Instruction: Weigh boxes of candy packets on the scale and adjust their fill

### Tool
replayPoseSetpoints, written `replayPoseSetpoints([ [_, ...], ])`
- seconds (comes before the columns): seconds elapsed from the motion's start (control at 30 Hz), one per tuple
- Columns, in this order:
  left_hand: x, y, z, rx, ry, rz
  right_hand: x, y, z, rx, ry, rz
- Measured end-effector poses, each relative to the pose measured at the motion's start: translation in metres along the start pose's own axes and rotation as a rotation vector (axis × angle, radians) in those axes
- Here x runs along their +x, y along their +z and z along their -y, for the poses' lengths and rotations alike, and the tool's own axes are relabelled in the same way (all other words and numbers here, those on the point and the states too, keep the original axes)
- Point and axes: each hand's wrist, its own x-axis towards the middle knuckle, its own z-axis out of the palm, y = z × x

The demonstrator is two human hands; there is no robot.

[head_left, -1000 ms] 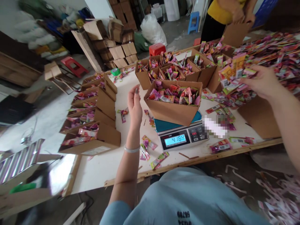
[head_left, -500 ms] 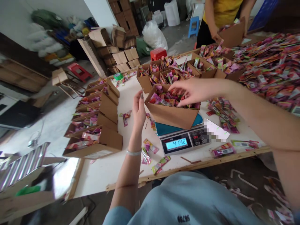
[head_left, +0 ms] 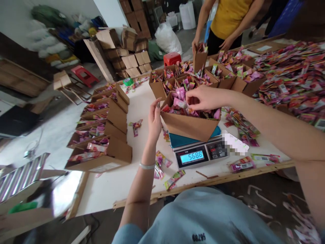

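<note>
A cardboard box (head_left: 190, 125) filled with small pink and purple packets (head_left: 179, 103) rests on the blue-topped digital scale (head_left: 200, 152), whose display reads 5688. Curled over the packets in the box, my right hand (head_left: 201, 97) is closed, its fingertips on a pink packet; part of that packet is hidden by the fingers. At the box's left end, my left hand (head_left: 154, 118) stands upright with fingers stretched out, beside or lightly touching the cardboard. A bracelet (head_left: 147, 166) circles my left wrist.
Filled boxes (head_left: 101, 149) line the table's left side, and more filled boxes (head_left: 157, 86) stand behind the scale. A large packet heap (head_left: 291, 74) covers the right. Loose packets (head_left: 175, 179) and a phone (head_left: 236, 144) lie near the scale. A co-worker in yellow (head_left: 225, 20) stands opposite.
My right hand has closed and settled on the packets, and pink packets now rise higher in the box. The display went from 4142 to 5688. The co-worker's box moved left, now upright.
</note>
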Motion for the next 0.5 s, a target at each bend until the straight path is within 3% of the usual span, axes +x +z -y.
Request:
replayPoseSetpoints([
  [0.27,-0.003,-0.001,-0.002,0.015,-0.012,-0.038,-0.017,-0.011,-0.011,0.266,-0.046,-0.246],
  [0.5,-0.021,-0.026,0.022,0.038,-0.069,-0.145,-0.051,-0.012,-0.031,0.491,-0.007,-0.7],
])
